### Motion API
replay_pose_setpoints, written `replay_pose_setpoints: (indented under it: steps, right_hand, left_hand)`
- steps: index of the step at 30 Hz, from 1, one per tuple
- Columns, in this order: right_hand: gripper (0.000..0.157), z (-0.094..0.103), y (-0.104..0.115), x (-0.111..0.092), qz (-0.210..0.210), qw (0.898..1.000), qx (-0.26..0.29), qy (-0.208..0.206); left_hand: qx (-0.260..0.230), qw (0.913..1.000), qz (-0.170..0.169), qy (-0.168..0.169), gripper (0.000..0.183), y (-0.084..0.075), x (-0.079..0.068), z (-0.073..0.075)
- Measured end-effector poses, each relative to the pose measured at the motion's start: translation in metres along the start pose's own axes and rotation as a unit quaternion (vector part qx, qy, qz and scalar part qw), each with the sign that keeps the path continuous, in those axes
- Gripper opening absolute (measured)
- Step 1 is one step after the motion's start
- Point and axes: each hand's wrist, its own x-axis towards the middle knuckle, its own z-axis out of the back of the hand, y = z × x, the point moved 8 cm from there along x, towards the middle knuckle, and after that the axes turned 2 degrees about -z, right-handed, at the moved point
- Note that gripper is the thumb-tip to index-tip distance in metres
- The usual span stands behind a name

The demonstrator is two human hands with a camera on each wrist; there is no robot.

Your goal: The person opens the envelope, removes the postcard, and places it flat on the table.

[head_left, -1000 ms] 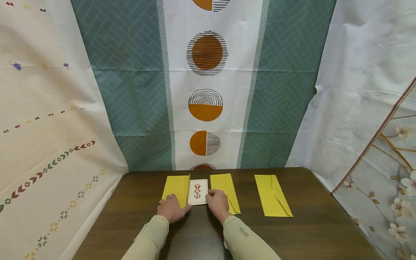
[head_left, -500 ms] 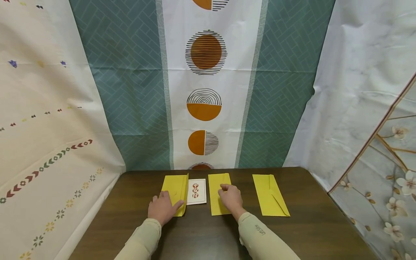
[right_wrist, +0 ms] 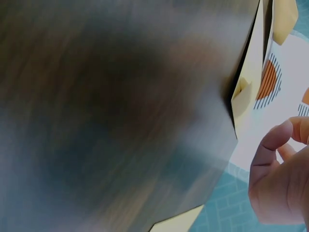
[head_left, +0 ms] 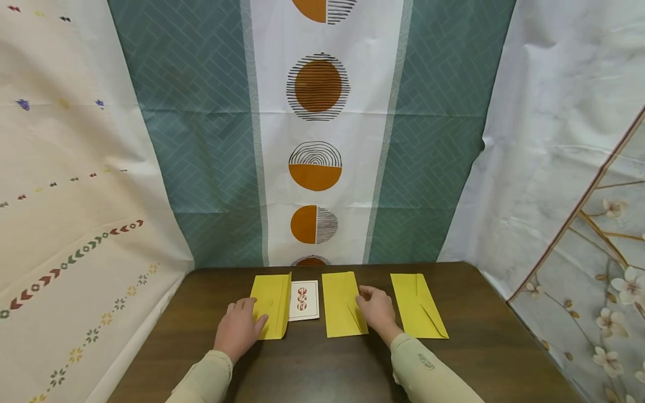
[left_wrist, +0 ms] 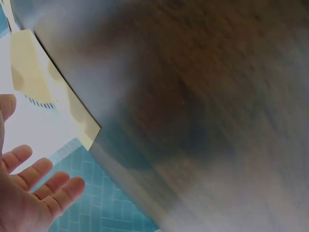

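"How best to work at this table (head_left: pixel 312 366)?"

"I'd steady the middle envelope (head_left: pixel 336 305), just left of the right hand (head_left: pixel 379 310), and ease its flap (head_left: pixel 358 317) without creasing. The left envelope (head_left: pixel 269 305) lies just right of the left hand (head_left: pixel 238 328); the card (head_left: pixel 310 305) sits between both hands."

"Holding anything?"

"Left fingers apart, empty. Right fingers loosely curled; I see nothing gripped."

"And the views?"

"The right wrist's shows that flap's lift; only the head's shows the card's print (head_left: pixel 302 299)."
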Motion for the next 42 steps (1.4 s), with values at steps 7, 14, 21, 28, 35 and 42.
replay_pose_setpoints:
  steps: [7, 14, 21, 28, 35, 42]
  right_hand:
    - [0.044, 0.013, -0.001, 0.0, 0.042, 0.999, -0.026, -0.008]
    - [0.052, 0.014, 0.001, 0.0, 0.067, 0.996, -0.051, 0.002]
    - [0.058, 0.01, -0.001, -0.004, 0.077, 0.993, -0.09, 0.02]
    - [0.064, 0.011, -0.004, -0.007, 0.086, 0.989, -0.119, 0.024]
    - [0.08, 0.01, -0.01, -0.006, 0.081, 0.979, -0.187, 0.019]
    - [0.09, 0.005, -0.013, -0.003, 0.068, 0.976, -0.206, 0.03]
  left_hand:
    - [0.006, 0.999, -0.042, -0.014, 0.062, -0.015, -0.004, 0.008]
    - [0.01, 0.9964, -0.083, -0.008, 0.061, -0.044, -0.009, 0.008]
    - [0.004, 0.9947, -0.102, 0.011, 0.062, -0.065, -0.012, 0.003]
    - [-0.005, 0.9919, -0.123, 0.032, 0.066, -0.078, -0.013, -0.003]
    - [-0.015, 0.9889, -0.135, 0.059, 0.069, -0.089, -0.012, -0.007]
    - [-0.001, 0.9871, -0.142, 0.075, 0.072, -0.105, -0.009, -0.013]
